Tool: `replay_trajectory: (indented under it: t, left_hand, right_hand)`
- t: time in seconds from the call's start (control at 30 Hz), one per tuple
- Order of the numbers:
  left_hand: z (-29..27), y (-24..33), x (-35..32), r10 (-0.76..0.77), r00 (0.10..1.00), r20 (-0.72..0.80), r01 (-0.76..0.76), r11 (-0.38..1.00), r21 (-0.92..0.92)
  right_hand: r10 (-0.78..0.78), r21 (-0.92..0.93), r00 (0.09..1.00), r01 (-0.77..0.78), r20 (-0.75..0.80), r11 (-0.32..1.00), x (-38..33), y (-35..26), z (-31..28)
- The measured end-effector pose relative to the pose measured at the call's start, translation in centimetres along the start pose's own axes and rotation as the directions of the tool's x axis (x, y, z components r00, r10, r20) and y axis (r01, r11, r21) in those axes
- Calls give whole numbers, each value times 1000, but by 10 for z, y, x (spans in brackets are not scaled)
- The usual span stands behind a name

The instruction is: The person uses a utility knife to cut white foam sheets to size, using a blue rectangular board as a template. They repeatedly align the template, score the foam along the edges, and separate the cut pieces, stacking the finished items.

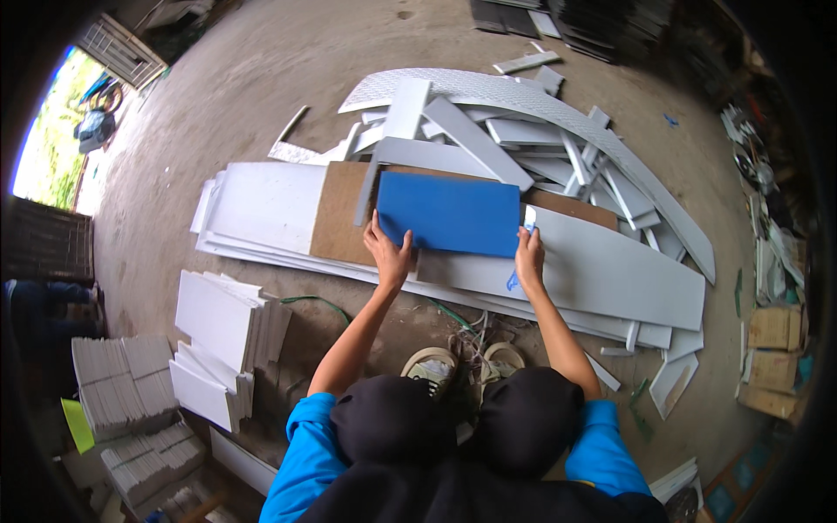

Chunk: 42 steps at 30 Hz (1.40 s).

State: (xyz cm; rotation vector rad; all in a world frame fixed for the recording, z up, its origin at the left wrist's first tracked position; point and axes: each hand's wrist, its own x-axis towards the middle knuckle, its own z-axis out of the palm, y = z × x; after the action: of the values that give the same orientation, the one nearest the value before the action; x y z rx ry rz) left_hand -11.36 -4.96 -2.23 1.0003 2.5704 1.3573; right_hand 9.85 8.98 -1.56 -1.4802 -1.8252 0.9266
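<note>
A flat blue rectangular board (449,213) is held in front of me, above a stack of white sheets. My left hand (390,253) grips its lower left corner, thumb on the face. At the lower right corner, my right hand (529,255) is closed on the edge. A slim blue and pale thing (530,216) sticks up beside the right fingers; it may be a cutter, but its kind is unclear. Beneath the blue board lie a brown board (340,209) and long white foam-like sheets (602,261).
Beyond the sheets is a heap of white offcut strips (549,148), with a long curved textured piece (488,85) along it. Stacked white panels (218,322) and tied bundles (122,379) stand at left. Cardboard boxes (774,328) sit at right. My shoes (429,366) are close to the sheets.
</note>
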Motion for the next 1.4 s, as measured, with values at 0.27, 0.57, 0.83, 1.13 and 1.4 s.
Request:
replay_trajectory:
  t: [0.27,0.57,0.83,1.13,1.4]
  left_hand:
    - [-46,-49,39,24,1000,-14,-17,939,342]
    - [7,35,26,266,956,125,-286,939,190]
    - [136,130,4,690,491,532,-679,686,-264]
    - [188,167,11,460,351,816,-782,623,-15]
    - [121,229,17,531,227,817,-772,609,-181]
  right_hand:
    - [-184,147,969,161,164,976,26,-58,88]
    - [207,271,929,-294,306,916,33,-46,-8]
    - [475,266,858,-512,196,817,-11,52,-151]
    - [306,520,921,-389,241,761,-62,62,-209]
    - [256,416,966,-228,-13,880,-62,19,-226]
